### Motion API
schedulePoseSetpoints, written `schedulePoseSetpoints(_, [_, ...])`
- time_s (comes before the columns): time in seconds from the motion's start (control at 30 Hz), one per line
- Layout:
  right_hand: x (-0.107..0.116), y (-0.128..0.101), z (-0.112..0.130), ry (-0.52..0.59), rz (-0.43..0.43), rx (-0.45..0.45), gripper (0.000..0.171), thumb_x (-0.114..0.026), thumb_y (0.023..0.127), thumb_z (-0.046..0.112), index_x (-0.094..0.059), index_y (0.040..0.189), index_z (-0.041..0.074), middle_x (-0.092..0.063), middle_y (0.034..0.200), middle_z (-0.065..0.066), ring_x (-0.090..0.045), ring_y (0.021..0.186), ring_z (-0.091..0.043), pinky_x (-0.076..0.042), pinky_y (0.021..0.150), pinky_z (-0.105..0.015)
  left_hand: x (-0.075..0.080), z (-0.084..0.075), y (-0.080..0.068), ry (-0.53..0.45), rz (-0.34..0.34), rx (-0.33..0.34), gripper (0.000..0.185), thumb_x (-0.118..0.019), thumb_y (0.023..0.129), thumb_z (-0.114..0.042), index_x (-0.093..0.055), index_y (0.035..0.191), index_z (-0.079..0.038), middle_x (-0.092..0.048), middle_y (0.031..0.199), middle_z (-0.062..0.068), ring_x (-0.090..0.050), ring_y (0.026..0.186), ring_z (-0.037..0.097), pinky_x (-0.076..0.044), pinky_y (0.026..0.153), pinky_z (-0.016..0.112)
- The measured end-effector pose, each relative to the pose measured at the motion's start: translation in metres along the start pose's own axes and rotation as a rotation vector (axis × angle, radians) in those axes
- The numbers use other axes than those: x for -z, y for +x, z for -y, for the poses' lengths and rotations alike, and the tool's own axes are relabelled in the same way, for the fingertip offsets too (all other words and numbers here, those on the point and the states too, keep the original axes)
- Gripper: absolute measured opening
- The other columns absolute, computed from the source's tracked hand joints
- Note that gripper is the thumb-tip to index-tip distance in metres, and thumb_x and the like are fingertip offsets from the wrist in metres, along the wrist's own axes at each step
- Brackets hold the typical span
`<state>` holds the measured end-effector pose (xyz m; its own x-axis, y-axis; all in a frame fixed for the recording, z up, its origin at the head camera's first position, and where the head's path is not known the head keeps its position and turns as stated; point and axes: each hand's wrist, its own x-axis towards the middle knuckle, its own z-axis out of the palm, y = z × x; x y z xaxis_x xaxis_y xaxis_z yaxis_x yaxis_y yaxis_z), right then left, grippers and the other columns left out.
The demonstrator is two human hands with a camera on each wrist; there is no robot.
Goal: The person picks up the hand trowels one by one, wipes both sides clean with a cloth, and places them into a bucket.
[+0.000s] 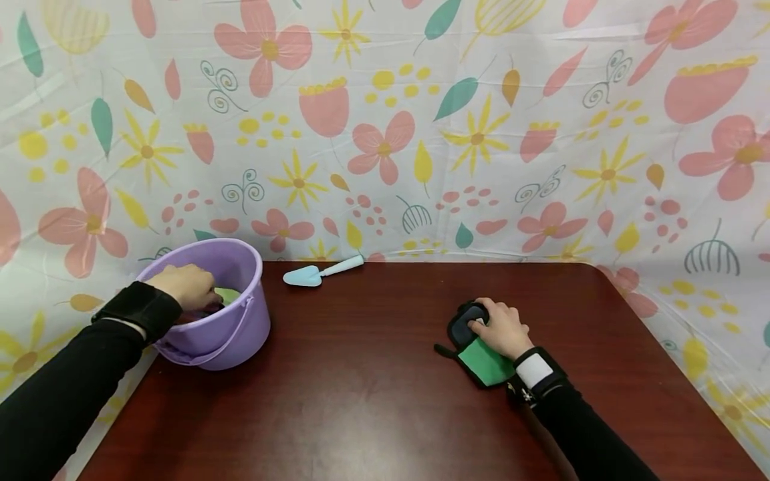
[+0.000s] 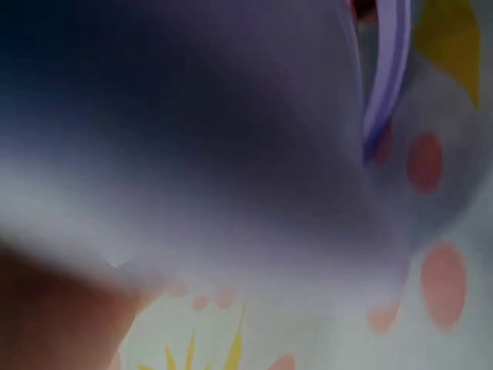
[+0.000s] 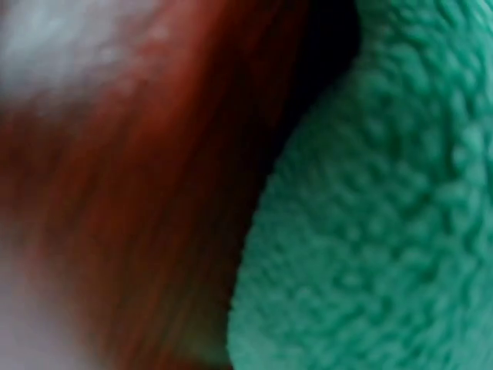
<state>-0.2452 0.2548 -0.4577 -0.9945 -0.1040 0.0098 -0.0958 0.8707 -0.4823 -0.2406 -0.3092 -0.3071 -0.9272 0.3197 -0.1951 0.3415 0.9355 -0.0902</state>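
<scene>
— How is the left hand (image 1: 188, 286) placed?
— It is reached over the rim of the purple bucket (image 1: 240, 321), which is stood at the tabletop's (image 1: 373, 401) left edge near the far corner. The fingers are dipped among green and dark contents; whether anything is gripped cannot be told, since the fingertips are hidden by the rim and the left wrist view is blurred.

— And the right hand (image 1: 504, 329)?
— It is laid on a green-and-black cloth item (image 1: 481, 357) in the right half of the tabletop. The fingers are curled over its dark far end, and the item is held flat against the wood. Green fleece (image 3: 385, 231) is shown close up in the right wrist view.

— What else is seen?
— A pale blue trowel (image 1: 321, 272) is left by the far edge, well apart from both hands. A flowered sheet (image 1: 481, 133) is hung behind.
</scene>
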Motion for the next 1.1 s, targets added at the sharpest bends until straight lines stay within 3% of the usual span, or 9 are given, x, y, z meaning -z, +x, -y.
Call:
schedulePoseSetpoints(0.3, [-0.002,0.003,0.000,-0.004,0.045,-0.017,0.058,-0.063,0.095,0.033,-0.043,0.144,0.010,-0.044,0.135,-0.027,-0.029,0.125,-0.051,-0.027,0.081,-0.072,-0.003,-0.019,-0.004,-0.071,0.022,-0.016,0.015,-0.067,0.086,-0.021,-0.064,0.076,-0.010,-0.064,0.079,0.006,-0.057,0.075,0.024,-0.035,0.068,0.052])
schedulePoseSetpoints(0.57, [0.007,-0.002,0.005,-0.013,0.067,-0.024,0.077,-0.064,0.089,0.056,-0.038,0.147,0.012,-0.042,0.136,-0.028,-0.030,0.123,-0.053,-0.028,0.081,-0.072,0.006,-0.019,-0.006,-0.117,0.062,0.019,0.021,-0.063,0.091,-0.027,-0.069,0.093,-0.006,-0.067,0.091,0.010,-0.059,0.087,0.029,-0.036,0.070,0.056])
schedulePoseSetpoints(0.83, [0.022,-0.015,0.008,-0.014,0.028,-0.019,0.087,-0.063,0.086,0.063,-0.035,0.149,0.010,-0.035,0.140,-0.030,-0.028,0.125,-0.054,-0.030,0.079,-0.073,0.018,-0.028,-0.013,-0.132,-0.067,0.030,0.042,-0.061,0.094,-0.032,-0.063,0.120,0.002,-0.062,0.118,0.024,-0.054,0.114,0.046,-0.038,0.081,0.069])
schedulePoseSetpoints(1.0, [0.028,-0.021,0.016,-0.029,0.010,0.008,0.091,-0.062,0.084,0.067,-0.034,0.149,0.010,-0.036,0.141,-0.030,-0.027,0.126,-0.056,-0.031,0.079,-0.074,0.020,-0.039,-0.021,-0.150,-0.149,0.007,0.043,-0.061,0.096,-0.032,-0.063,0.123,0.001,-0.063,0.118,0.022,-0.056,0.111,0.043,-0.040,0.084,0.066])
schedulePoseSetpoints(1.1, [0.032,-0.024,0.021,-0.025,-0.013,0.011,0.090,-0.062,0.084,0.067,-0.035,0.149,0.010,-0.035,0.141,-0.030,-0.028,0.126,-0.056,-0.033,0.077,-0.073,0.026,-0.055,-0.028,-0.151,-0.278,0.033,0.036,-0.060,0.097,-0.031,-0.066,0.117,-0.002,-0.066,0.107,0.017,-0.060,0.101,0.038,-0.043,0.082,0.061])
